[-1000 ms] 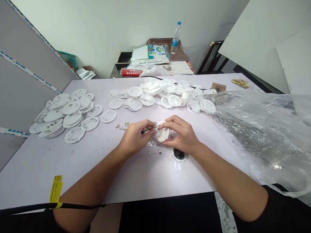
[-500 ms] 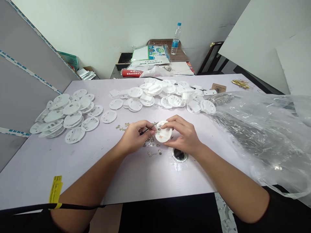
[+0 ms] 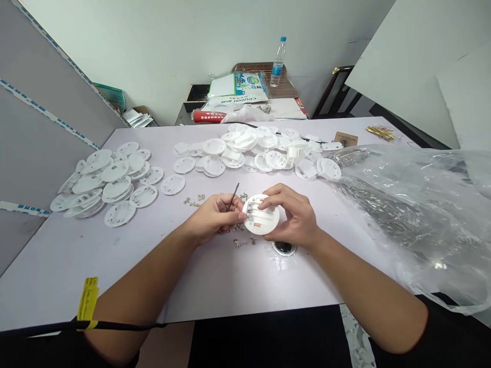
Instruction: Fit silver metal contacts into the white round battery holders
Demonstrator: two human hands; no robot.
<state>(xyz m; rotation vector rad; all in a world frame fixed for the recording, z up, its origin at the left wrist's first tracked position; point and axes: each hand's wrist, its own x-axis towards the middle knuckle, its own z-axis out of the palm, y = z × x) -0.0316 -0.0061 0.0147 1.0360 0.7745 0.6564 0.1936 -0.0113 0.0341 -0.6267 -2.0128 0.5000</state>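
My right hand (image 3: pixel 293 214) grips a round white plastic battery case (image 3: pixel 264 225) by its right side, fingers over the top and thumb below. Its slotted inner face is turned to me, with small metal contacts in it. My left hand (image 3: pixel 213 217) is closed around a thin dark screwdriver-like tool (image 3: pixel 233 197), whose shaft points up and away. The left thumb and fingertips meet the left edge of the case. Under the hands lie small metal contact pieces (image 3: pixel 237 243). A round black-and-white object (image 3: pixel 284 249) is partly hidden below my right hand.
Loose white cases form a pile (image 3: pixel 245 143) at the back and another pile (image 3: pixel 103 176) at the left. A large clear plastic bag (image 3: pixel 414 214) covers the table's right side. A black cable (image 3: pixel 126 325) with a yellow tag (image 3: pixel 88 299) crosses the front left.
The case has turned more toward me and come slightly nearer. The tool's tip has lifted off the case and now points upward. My left fingertips have come to the case's edge.
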